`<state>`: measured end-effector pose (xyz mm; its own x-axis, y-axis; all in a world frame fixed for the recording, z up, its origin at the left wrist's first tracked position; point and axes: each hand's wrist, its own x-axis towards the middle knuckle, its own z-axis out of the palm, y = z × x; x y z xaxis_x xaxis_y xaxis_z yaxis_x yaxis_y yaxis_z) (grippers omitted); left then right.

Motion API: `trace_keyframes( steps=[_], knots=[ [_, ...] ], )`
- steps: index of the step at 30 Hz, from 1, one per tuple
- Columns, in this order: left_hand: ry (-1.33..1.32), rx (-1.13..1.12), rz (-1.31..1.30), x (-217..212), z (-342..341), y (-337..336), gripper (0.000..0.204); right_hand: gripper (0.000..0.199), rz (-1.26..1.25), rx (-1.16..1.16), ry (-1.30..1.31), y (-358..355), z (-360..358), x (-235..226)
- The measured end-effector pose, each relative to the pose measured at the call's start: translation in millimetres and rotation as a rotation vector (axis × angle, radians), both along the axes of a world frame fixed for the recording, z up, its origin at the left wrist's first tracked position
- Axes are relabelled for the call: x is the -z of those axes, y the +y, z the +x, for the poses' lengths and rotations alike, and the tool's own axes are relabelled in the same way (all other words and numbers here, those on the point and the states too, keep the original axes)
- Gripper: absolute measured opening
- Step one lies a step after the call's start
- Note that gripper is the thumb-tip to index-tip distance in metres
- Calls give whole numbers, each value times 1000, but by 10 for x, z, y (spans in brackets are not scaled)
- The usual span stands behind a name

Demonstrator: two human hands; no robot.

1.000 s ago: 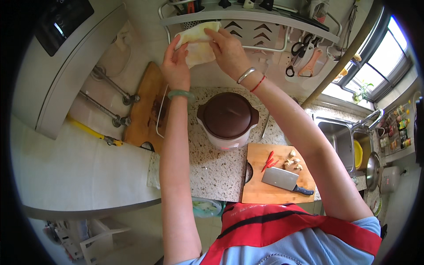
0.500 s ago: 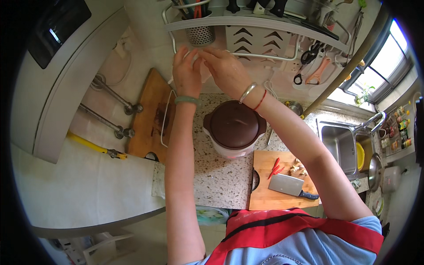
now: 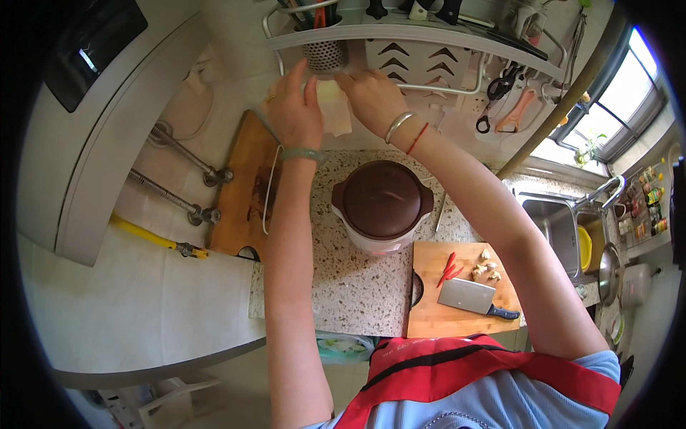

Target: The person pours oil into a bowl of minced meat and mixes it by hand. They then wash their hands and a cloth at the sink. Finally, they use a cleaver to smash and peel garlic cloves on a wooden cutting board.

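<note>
Both my arms reach up toward the wall above the counter. My left hand (image 3: 291,107) is open, its fingers stretched upward and its thumb apart. To its right, my right hand (image 3: 373,99) has bent fingers drawn together at the upper edge of a pale, thin sheet (image 3: 334,111). The sheet hangs between the two hands; whether it is paper or cloth I cannot tell. Below them on the speckled counter (image 3: 350,293) stands a white cooker (image 3: 379,242) with a brown lid (image 3: 383,199).
A cutting board (image 3: 429,325) holds a cleaver (image 3: 466,295), red chili pieces (image 3: 449,268) and ginger pieces (image 3: 480,271). Another wooden board (image 3: 230,207) leans at the left. Overhead runs a metal rack (image 3: 400,33). The sink (image 3: 547,225) is at the right.
My hands have moved apart from each other, and the pale sheet now shows clearly between them. My left thumb stands farther from the right fingers.
</note>
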<state>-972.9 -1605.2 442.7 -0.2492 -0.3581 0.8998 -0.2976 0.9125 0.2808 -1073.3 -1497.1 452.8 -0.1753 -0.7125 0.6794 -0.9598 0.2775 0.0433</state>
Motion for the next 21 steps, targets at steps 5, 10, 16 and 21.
trace_keyframes(
  steps=[5,10,16,21],
  knots=[
    [-176,-18,-80,108,143,-97,21,25,-341,-225,77,-21,49,20],
    [-40,187,181,98,217,4,31,29,-280,-340,-318,156,171,19],
    [530,1156,1170,142,653,1189,64,68,-631,-950,-1777,1257,343,69],
    [709,1421,1537,477,583,2250,59,76,-850,-870,-1962,2328,524,448]
  ],
)
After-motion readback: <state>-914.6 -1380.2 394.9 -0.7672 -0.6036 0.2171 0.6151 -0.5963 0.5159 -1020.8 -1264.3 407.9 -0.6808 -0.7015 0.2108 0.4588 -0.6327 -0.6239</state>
